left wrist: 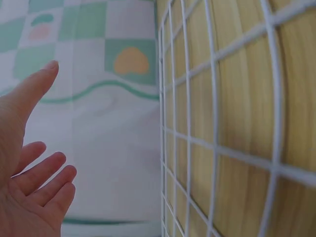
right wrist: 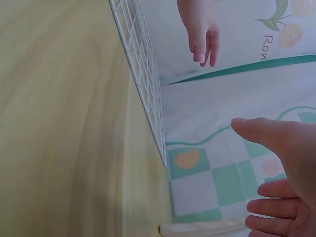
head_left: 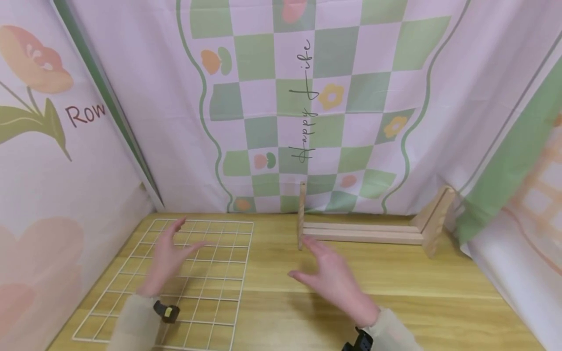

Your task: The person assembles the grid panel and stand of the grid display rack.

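A white wire grid panel (head_left: 219, 285) lies flat on the left of the wooden table. Above it my left hand (head_left: 169, 256) hovers with thumb and fingers spread, holding nothing; the left wrist view shows the grid (left wrist: 215, 143) beside that hand (left wrist: 34, 192). My right hand (head_left: 331, 278) is over the middle of the table, thumb apart from the fingers and nothing between them. In the head view its fingertips overlap the near left end of a light wooden rack (head_left: 364, 235), which has a crossbar between an upright left post and a slanted right side piece.
The table (head_left: 272, 312) has a yellowish wood grain. Behind it hangs a curtain (head_left: 263, 97) with green checks and lettering. Printed fabric (head_left: 79, 195) closes off the left side, and a green-edged cloth (head_left: 505, 185) hangs at the right, close to the rack.
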{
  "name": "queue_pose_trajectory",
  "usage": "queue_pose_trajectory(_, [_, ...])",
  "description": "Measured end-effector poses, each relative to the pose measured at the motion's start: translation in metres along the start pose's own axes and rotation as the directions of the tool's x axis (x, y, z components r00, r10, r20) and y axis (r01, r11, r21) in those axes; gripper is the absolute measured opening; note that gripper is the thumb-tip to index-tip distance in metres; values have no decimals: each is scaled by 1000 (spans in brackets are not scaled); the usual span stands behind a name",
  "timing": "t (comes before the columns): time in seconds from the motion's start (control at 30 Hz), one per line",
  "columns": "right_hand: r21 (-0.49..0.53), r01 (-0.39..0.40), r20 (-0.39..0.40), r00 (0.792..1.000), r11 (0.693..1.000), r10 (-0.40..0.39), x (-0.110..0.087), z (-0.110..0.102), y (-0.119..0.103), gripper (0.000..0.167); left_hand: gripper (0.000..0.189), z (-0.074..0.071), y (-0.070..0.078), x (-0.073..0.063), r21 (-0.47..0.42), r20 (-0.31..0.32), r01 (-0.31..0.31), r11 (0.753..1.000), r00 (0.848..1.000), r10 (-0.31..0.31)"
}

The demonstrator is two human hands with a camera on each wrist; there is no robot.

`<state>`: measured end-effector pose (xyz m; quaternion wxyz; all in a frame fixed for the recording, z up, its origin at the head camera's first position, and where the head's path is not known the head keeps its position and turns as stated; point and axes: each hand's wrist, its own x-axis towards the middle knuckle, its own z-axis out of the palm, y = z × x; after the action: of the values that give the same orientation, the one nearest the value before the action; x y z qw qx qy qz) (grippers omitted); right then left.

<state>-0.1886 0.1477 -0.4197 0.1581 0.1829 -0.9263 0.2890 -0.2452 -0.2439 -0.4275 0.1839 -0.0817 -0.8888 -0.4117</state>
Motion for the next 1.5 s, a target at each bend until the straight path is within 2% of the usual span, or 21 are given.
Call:
queue_pose_trajectory(0.13, [56,-3,36,999,998,1,0,12,-4,88,92,-16,-15,-4,8,-14,30,1000,999,-29])
queue_pose_trajectory(0.33, [177,-20,119,993,984,-1,-2,35,-10,84,98,-39,-26,-13,0,-12,110,994,994,-110])
queue_pose_trajectory(0.43, [221,-19,164,986,975,-18,-4,46,-16,83,102,-47,-34,-16,2,-2,148,989,989,-148])
queue_pose_trajectory(0.57, [282,-21,216,975,959,-43,-4,60,-25,81,104,-55,-46,-17,9,0,169,986,986,-169])
queue_pose_trajectory(0.73, [362,-73,268,963,929,-29,-2,75,-35,81,102,-65,-62,-19,-4,8,185,983,983,-185])
queue_pose_trajectory(0.93, [399,-142,315,949,906,10,0,89,-46,82,102,-72,-75,-25,17,50,240,971,969,-241])
queue_pose_trajectory(1.07, [427,-177,338,941,887,25,3,95,-54,90,104,-75,-81,-29,39,73,265,963,961,-267])
queue_pose_trajectory(1.23, [499,-224,383,923,837,18,3,98,-65,96,108,-80,-90,-34,70,122,299,952,944,-306])
queue_pose_trajectory(1.4, [564,-259,414,910,784,2,1,101,-64,90,111,-79,-95,-34,93,144,337,937,927,-348])
queue_pose_trajectory(1.5, [581,-277,427,904,766,4,1,101,-62,88,113,-78,-97,-32,98,161,360,928,914,-372])
